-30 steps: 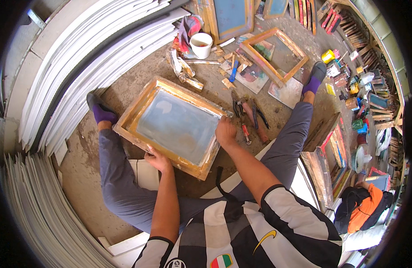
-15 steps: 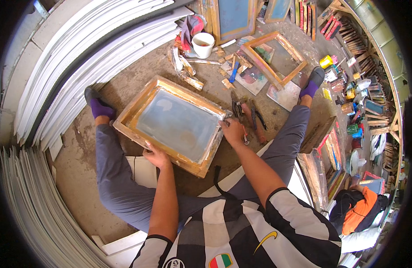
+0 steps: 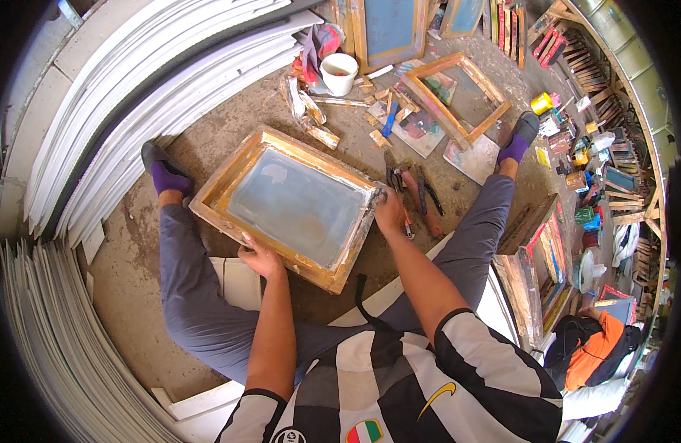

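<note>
The frame (image 3: pixel 300 151) is between the person's legs (image 3: pixel 470 255). It is brown wood with white smears, and a cloudy blue-gray sheet (image 3: pixel 296 207) fills its middle, with one pale patch near the far edge. The left hand (image 3: pixel 261 258) pinches the near side, thumb on top, other fingers mostly hidden. The right hand (image 3: pixel 388 210) curls at the right corner; whether its fingers grip, one cannot tell.

A stained wooden frame (image 3: pixel 315 275), its grey-blue panel (image 3: pixel 300 203) clouded, slants between the legs (image 3: pixel 200 303).
</note>
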### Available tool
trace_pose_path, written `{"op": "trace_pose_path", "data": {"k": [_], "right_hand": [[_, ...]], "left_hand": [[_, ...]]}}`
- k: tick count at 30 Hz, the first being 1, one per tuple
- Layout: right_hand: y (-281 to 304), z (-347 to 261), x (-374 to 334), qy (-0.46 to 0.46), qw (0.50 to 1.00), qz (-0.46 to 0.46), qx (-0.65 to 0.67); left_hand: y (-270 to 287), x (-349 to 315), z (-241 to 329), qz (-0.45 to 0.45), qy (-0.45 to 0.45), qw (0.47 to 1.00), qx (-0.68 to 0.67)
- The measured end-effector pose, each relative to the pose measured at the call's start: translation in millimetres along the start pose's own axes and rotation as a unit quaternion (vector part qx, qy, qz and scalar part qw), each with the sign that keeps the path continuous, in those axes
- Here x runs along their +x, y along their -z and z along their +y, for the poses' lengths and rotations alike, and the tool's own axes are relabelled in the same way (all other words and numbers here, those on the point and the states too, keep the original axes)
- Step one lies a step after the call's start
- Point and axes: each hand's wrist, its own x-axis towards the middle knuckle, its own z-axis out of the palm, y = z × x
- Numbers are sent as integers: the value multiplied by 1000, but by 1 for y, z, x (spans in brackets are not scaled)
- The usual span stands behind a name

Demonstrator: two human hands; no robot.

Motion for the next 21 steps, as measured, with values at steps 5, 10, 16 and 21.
{"op": "trace_pose_path", "data": {"k": [5, 10, 16, 21], "right_hand": [[6, -1, 11, 79, 995, -68, 7], [-3, 4, 21, 55, 996, -51, 55], [12, -35, -32, 69, 990, -48, 110], [27, -55, -82, 81, 978, -123, 146]], "left_hand": [[1, 4, -7, 2, -9, 1000, -23], [-2, 3, -5, 4, -8, 1000, -12], [0, 4, -7, 10, -1, 1000, 15], [1, 3, -7, 3, -4, 1000, 10]]}}
